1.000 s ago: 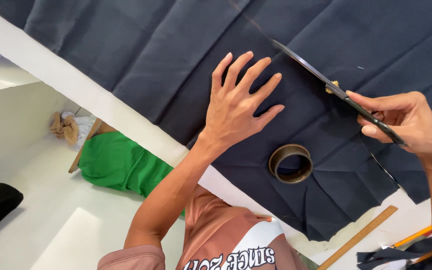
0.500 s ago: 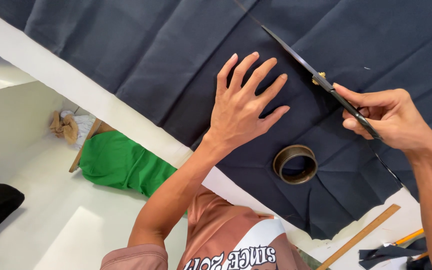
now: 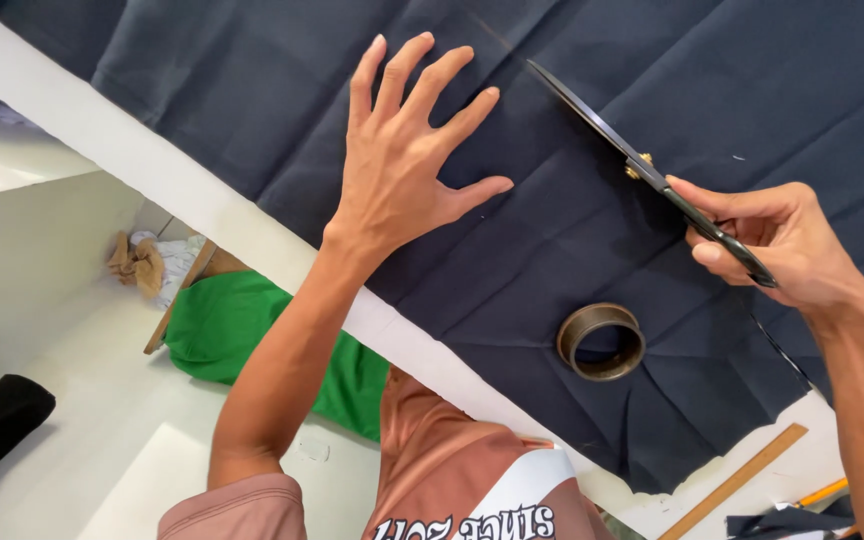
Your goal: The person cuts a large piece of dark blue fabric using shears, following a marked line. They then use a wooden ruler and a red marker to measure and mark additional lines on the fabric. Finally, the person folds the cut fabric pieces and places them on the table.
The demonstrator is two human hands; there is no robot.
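A white table (image 3: 202,205) carries dark navy cloth (image 3: 572,250) (spread wide) and a wooden ruler (image 3: 732,482).

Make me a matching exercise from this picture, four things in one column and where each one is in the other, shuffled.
1. left hand
2. scissors
3. metal ring
4. wooden ruler

A. held by the right hand
B. lying on the white table edge, lower right
C. spread flat on the dark cloth
D. resting on the cloth below the scissors

Pairs: 1-C, 2-A, 3-D, 4-B
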